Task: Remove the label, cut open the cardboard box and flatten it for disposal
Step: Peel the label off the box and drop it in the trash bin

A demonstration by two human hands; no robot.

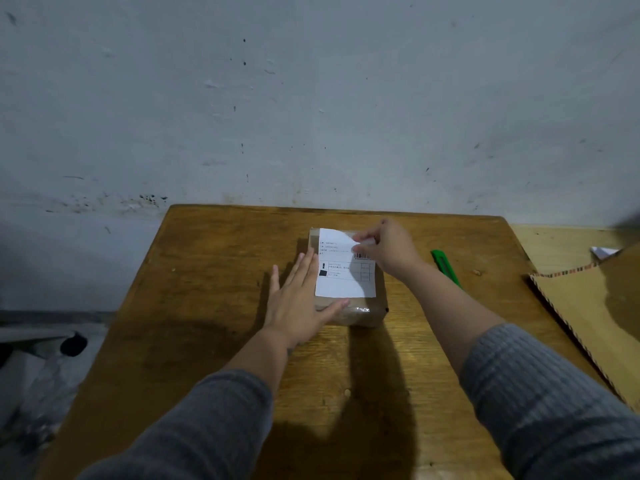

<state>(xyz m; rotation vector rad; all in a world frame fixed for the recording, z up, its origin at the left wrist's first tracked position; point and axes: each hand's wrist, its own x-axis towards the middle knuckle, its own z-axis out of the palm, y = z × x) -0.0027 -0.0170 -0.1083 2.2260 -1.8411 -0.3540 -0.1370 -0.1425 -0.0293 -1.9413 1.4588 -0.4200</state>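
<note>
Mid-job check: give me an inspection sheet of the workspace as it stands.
Surface: wooden table, against a scuffed grey wall.
Job's things: cardboard box sealed; white label on top, far right corner peeled up; green cutter lies right of the box.
Clutter: flattened cardboard at right edge.
Grippers: left hand flat, steadying the box; right hand pinches the label corner.
Cables: nothing seen.
Surroundings: dim, unclear objects on the floor at left.
</note>
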